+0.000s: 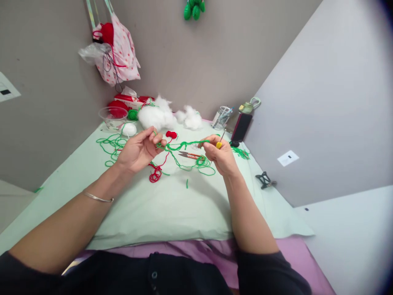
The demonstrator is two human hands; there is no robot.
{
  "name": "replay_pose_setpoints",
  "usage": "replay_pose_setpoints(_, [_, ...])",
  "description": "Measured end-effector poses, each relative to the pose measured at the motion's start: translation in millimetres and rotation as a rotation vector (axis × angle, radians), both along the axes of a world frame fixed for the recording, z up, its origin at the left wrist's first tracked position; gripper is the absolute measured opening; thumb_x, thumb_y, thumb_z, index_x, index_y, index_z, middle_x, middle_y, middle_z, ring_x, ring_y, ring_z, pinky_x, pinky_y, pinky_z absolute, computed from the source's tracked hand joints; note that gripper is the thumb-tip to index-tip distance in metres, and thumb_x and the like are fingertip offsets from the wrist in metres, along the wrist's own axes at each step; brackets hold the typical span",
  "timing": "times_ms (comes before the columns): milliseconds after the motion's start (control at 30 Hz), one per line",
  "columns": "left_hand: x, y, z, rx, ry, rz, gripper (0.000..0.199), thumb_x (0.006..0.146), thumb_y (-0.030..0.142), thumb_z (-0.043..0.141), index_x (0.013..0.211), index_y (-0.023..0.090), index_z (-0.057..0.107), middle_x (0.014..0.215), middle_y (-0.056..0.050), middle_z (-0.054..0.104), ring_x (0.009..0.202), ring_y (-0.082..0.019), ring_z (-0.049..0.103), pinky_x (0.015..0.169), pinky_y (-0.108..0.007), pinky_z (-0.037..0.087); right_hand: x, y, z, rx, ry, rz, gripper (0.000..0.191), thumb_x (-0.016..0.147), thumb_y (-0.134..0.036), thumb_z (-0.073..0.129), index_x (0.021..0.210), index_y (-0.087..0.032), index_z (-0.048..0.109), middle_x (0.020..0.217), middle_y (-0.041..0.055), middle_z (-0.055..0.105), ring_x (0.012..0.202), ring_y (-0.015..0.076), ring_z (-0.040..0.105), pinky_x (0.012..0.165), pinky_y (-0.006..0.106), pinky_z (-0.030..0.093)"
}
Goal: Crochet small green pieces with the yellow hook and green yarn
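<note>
A length of green yarn (184, 145) is stretched between my two hands above the light green cloth. My left hand (139, 149) is closed on its left end, with yarn looped about the fingers. At the other end my right hand (219, 153) pinches the yarn and also holds a crochet hook (219, 144) with a yellow grip, its metal tip pointing up. Beneath the yarn lie thread snips (190, 155) with dark blades. Loose red yarn (155, 173) hangs and coils below my left hand. A small red knitted piece (171, 134) rests behind the hands.
White stuffing (156, 114) is heaped at the back, beside a clear plastic tub (113, 119) and a red tissue box (130, 99). A clear cup (221, 117), a phone (242, 127) and a black stand (265, 180) are on the right. A polka-dot bag (118, 53) hangs on the wall.
</note>
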State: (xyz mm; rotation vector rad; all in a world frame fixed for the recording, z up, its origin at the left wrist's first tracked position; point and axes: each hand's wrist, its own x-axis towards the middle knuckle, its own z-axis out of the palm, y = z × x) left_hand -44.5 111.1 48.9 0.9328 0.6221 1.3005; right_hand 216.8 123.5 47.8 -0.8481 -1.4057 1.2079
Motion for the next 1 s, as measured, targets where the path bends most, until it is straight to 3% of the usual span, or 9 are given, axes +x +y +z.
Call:
replay_pose_setpoints(100, [4, -3, -0.4, 0.015, 0.131, -0.024, 0.046, 0.086, 0.052, 0.074, 0.067, 0.023, 0.044, 0.066, 0.003, 0.043, 0.058, -0.012, 0.047, 0.052, -0.027, 0.039, -2, -1, -2.4, 0.007, -0.032, -0.003, 0.035, 0.076, -0.048, 0.087, 0.083, -0.02, 0.066, 0.077, 0.0004, 0.074, 0.047, 0.0039, 0.027, 0.044, 0.024, 0.019])
replay_pose_setpoints(233, [14, -8, -7.3, 0.016, 0.266, -0.053, 0.036, 0.078, 0.042, 0.084, 0.08, 0.022, 0.054, 0.067, 0.005, 0.052, 0.05, -0.007, 0.04, 0.043, -0.022, 0.023, -8, -2, -4.1, 0.021, -0.048, -0.017, 0.033, 0.077, -0.044, 0.087, 0.083, -0.02, 0.067, 0.075, -0.0012, 0.073, 0.046, 0.0033, 0.031, 0.044, 0.022, 0.023])
replay_pose_setpoints(400, [22, -9, -19.5, 0.025, 0.387, -0.079, 0.035, 0.077, 0.036, 0.086, 0.091, 0.022, 0.058, 0.059, 0.009, 0.051, 0.043, -0.007, 0.04, 0.041, -0.021, 0.029, -16, -3, -4.7, -0.02, -0.041, 0.008, 0.039, 0.068, -0.042, 0.093, 0.085, -0.02, 0.066, 0.07, -0.005, 0.066, 0.047, 0.0034, 0.036, 0.046, 0.021, 0.029])
replay_pose_setpoints(567, [26, -13, -22.0, 0.045, 0.429, -0.082, 0.031, 0.085, 0.043, 0.079, 0.099, 0.021, 0.061, 0.077, 0.005, 0.068, 0.038, -0.003, 0.036, 0.038, -0.021, 0.024, -17, -5, -5.6, -0.011, -0.097, 0.065, 0.034, 0.071, -0.041, 0.091, 0.085, -0.019, 0.069, 0.063, -0.0067, 0.058, 0.049, 0.0041, 0.036, 0.046, 0.022, 0.024])
replay_pose_setpoints(767, [33, -18, -20.2, 0.026, 0.424, -0.062, 0.023, 0.08, 0.036, 0.081, 0.084, 0.016, 0.071, 0.054, 0.008, 0.049, 0.04, -0.003, 0.03, 0.041, -0.021, 0.017, -20, -9, -8.3, -0.032, -0.191, 0.175, 0.032, 0.073, -0.04, 0.091, 0.083, -0.019, 0.07, 0.063, -0.006, 0.057, 0.052, 0.0053, 0.036, 0.048, 0.023, 0.024])
replay_pose_setpoints(1000, [21, -5, -23.1, -0.067, 0.292, 0.087, 0.019, 0.084, 0.036, 0.066, 0.085, 0.02, 0.057, 0.068, 0.007, 0.052, 0.04, -0.003, 0.024, 0.039, -0.021, 0.014, -17, -5, -7.8, -0.117, -0.07, 0.166, 0.038, 0.069, -0.044, 0.091, 0.082, -0.019, 0.066, 0.069, -0.0019, 0.069, 0.045, 0.003, 0.026, 0.044, 0.024, 0.014])
